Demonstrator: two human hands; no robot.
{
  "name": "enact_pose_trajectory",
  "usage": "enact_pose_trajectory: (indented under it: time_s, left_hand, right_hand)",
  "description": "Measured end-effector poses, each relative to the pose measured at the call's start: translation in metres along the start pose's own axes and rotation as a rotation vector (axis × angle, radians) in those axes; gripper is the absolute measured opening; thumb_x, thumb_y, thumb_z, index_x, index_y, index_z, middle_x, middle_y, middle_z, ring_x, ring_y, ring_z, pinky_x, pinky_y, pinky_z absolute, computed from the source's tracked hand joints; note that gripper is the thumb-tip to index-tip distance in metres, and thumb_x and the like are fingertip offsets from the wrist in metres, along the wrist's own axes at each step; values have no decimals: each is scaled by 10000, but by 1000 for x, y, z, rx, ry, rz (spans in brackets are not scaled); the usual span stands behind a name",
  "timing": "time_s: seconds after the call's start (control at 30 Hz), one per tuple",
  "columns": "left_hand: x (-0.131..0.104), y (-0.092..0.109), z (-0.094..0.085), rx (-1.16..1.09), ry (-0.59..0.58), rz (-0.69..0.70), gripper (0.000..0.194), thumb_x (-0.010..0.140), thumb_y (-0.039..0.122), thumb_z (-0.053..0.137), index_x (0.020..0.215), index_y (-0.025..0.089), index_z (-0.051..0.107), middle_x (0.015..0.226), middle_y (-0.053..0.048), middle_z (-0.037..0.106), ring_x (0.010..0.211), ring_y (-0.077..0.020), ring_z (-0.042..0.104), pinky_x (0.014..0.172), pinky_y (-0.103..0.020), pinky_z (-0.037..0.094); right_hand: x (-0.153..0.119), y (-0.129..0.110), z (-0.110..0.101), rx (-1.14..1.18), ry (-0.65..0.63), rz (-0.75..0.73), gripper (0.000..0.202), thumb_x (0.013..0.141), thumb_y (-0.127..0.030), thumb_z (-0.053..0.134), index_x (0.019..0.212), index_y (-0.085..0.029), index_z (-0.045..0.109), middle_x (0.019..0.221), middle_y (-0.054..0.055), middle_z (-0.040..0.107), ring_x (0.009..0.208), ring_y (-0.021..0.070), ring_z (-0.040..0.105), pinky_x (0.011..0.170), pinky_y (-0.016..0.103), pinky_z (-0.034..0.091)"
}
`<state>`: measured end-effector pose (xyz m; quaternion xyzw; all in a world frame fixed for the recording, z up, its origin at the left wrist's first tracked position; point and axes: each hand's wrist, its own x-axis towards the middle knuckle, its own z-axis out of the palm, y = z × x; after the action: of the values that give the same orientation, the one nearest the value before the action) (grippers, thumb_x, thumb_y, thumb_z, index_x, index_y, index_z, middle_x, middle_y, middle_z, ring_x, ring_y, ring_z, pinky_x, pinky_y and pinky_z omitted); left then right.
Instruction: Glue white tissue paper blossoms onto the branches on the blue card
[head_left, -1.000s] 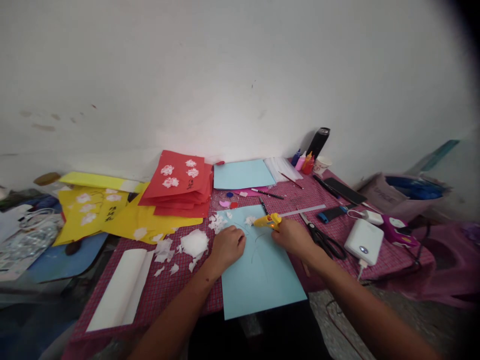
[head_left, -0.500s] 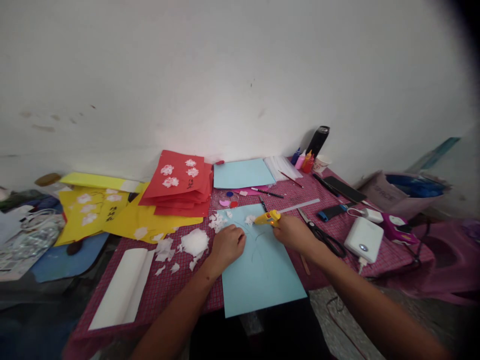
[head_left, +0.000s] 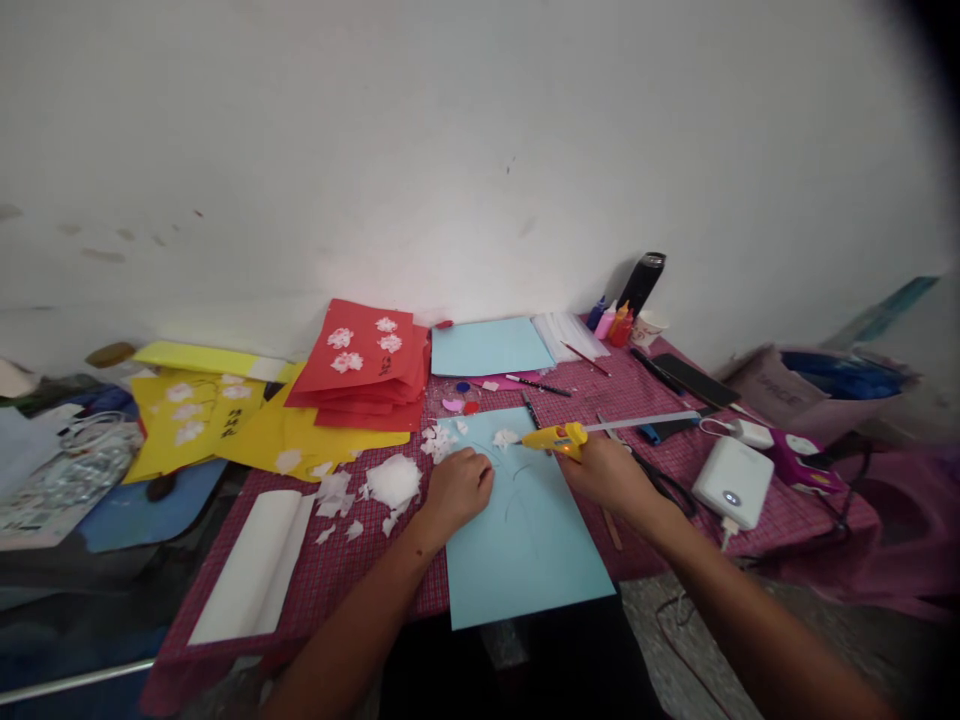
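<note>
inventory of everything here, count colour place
Plastic glue gun: 1, yellow, centre
Rectangular paper sheets: at least 2, light blue, centre, back
Crumpled tissue: several, white, left and centre
Flowered paper stack: 1, red, back left
Flowered papers: several, yellow, far left
Folded paper: 1, white, front left
Squeeze bottles: several, mixed, back right
Tall flask: 1, black, back right
Paper cup: 1, white, back right
Scissors: 1, black handles, right
Power bank: 1, white, right
Plaid tablecloth: 1, red, below
Pens: several, dark, scattered
Left hand: 1, bare, on centre sheet
Right hand: 1, bare, on glue gun
</note>
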<state>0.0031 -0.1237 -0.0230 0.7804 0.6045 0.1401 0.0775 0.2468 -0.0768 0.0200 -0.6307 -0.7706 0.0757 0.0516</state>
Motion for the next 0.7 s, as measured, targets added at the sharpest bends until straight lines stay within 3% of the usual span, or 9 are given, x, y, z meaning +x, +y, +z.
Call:
enact_pose_trajectory:
  time_s: [0.1, 0.23, 0.37, 0.53, 0.7]
  left_hand:
    - [-10, 11, -8, 50, -26, 7, 224, 930, 275, 448, 878, 193, 651, 894, -77, 626, 868, -212, 590, 773, -324, 440]
    - [-27, 16, -18, 68, -52, 71, 198, 926, 277, 469, 920, 200, 651, 921, -75, 631, 893, -216, 590, 780, -323, 439]
    - [-25, -11, -34, 43, 14, -10, 217, 934, 246, 454, 904, 198, 663, 921, -69, 653, 911, -201, 596, 803, -306, 435]
    - [4, -55, -52, -7, 136, -170, 229, 913, 231, 471, 948, 185, 692, 957, -65, 685, 905, -190, 610, 826, -301, 442]
    - [26, -59, -44, -9, 130, -175, 213, 861, 230, 528, 972, 193, 706, 932, -67, 671, 857, -202, 614, 786, -316, 465]
  right_hand:
    - [-3, 9, 10, 132, -22, 55, 269, 834, -333, 541, 813, -119, 702, 738, 121, 713, 680, 223, 655, 568, 271, 380]
    - [-8, 17, 23, 509, -110, 134, 190, 795, -259, 524, 670, -160, 627, 543, 32, 613, 491, 156, 554, 460, 243, 339]
    - [-11, 24, 32, 728, -126, 178, 209, 758, -230, 519, 553, -192, 530, 438, -1, 524, 412, 134, 488, 414, 236, 330]
    - [-12, 29, 33, 861, -125, 160, 229, 748, -227, 505, 521, -201, 497, 417, -5, 513, 405, 126, 482, 421, 225, 360]
    - [-16, 24, 27, 805, -115, 169, 258, 749, -222, 500, 492, -199, 490, 426, 8, 524, 394, 120, 471, 392, 226, 321]
